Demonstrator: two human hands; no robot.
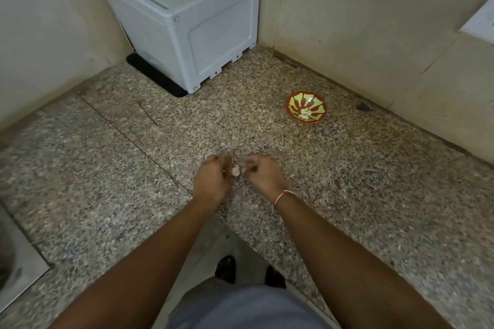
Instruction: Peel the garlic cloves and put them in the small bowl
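Home kitchen: speckled stone counter, sink, tiled walls.

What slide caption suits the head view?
Two hands peel a pale garlic clove near a red-and-yellow patterned bowl.

A garlic clove, pale pinkish-white, sits near the middle of the frame, a little below center, held between two hands above the speckled counter. It is small and slightly blurred, so how much skin remains cannot be told. The bowl stands upright at right of center, well apart from the clove, near the wall. It is small and round, with a red rim and a yellow-green inside streaked with red. A few pale peeled cloves lie at its bottom.
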